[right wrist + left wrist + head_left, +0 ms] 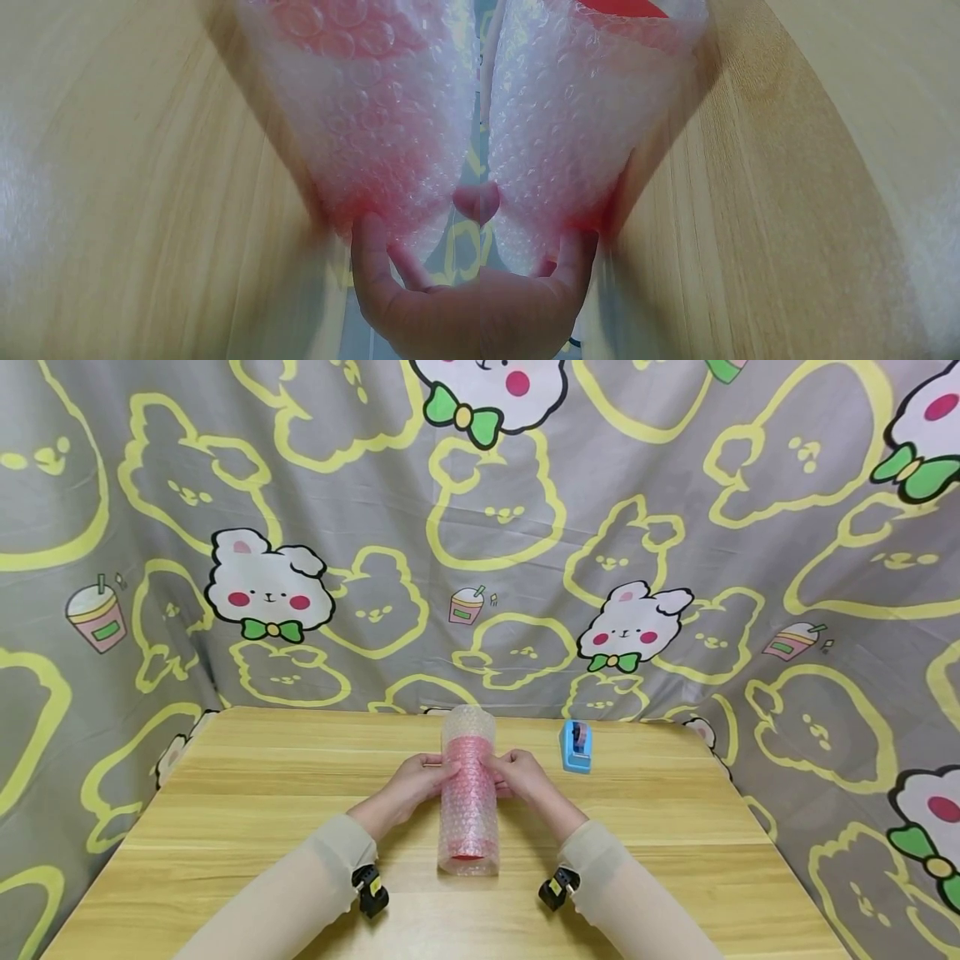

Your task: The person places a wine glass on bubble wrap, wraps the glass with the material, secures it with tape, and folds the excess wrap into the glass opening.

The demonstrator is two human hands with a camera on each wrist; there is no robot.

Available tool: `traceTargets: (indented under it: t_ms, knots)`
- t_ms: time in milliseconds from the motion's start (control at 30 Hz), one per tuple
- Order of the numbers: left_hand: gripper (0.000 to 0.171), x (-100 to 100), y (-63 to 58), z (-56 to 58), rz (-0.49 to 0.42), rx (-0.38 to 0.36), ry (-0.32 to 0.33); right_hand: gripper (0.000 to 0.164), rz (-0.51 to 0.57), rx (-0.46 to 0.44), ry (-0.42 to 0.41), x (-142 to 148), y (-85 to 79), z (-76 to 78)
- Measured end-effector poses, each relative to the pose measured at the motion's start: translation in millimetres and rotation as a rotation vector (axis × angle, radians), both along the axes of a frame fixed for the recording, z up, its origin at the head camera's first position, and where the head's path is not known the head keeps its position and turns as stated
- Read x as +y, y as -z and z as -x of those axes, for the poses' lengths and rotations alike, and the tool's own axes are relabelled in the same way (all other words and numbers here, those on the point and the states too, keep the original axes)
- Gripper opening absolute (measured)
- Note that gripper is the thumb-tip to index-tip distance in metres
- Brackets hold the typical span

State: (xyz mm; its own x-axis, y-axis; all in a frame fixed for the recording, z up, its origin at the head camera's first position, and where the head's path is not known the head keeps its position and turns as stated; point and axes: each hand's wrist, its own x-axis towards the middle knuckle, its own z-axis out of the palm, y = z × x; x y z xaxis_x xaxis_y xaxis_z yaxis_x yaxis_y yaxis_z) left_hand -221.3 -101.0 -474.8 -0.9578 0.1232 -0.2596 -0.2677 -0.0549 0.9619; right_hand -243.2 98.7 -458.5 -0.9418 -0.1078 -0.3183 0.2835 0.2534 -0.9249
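Note:
A pinkish-red object rolled in clear bubble wrap (468, 810) lies lengthwise in the middle of the table, its near end toward me. Through the layers the red shows, with a bare red edge at the near end. From the left side my left hand (415, 783) grips the roll, thumb on top and fingers low at its side. My right hand (527, 775) holds it the same way from the right. In the left wrist view, fingertips (576, 251) press at the wrap's lower side. The right wrist view has the index finger (367, 247) against the bubble wrap.
A blue tape dispenser (577, 747) stands to the right of the roll, near the back of the wooden table (300, 777). A patterned grey curtain (390, 527) hangs behind the table and along both sides.

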Motion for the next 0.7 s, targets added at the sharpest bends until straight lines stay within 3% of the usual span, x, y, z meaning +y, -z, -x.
traceTargets:
  t_ms: [400,700]
  knots:
    - [0.040,2.9,-3.9,1.1,0.012,-0.030,-0.035,0.038,-0.079,-0.001,-0.014,0.7,-2.4,-0.1]
    - [0.042,1.7,-0.1,-0.7,0.054,0.014,-0.010,0.037,-0.055,-0.012,-0.002,-0.3,0.3,-0.3]
